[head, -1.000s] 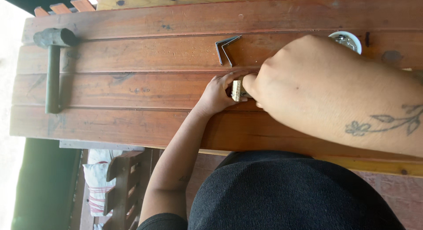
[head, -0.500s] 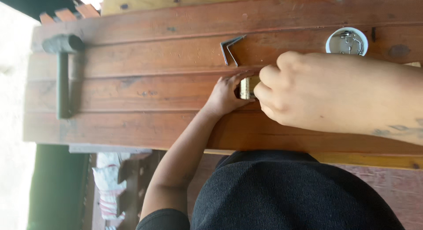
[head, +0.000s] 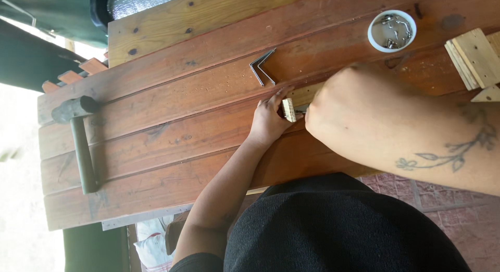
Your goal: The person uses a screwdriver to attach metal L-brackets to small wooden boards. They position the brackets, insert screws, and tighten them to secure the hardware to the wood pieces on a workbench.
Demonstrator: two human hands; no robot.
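I see L hand (head: pixel 268 121) pinching end of small pale wood strip (head: pixel 289 108), fingers closed on it, prob. to pin it flat on the wooden table (head: pixel 172 121). R hand (head: pixel 354 110) covers rest of strip, fist-like; can't tell what it holds. Strip's long axis runs along the table boards, visible end pointing toward the hammer (head: pixel 78 141). Metal brackets (head: pixel 262 68) just beside; white cup (head: pixel 391 31) of hardware near R hand.

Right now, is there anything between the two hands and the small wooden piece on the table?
Nothing visible is. The left hand already touches the small wooden piece, and the right hand lies against its other side, hiding part of it.
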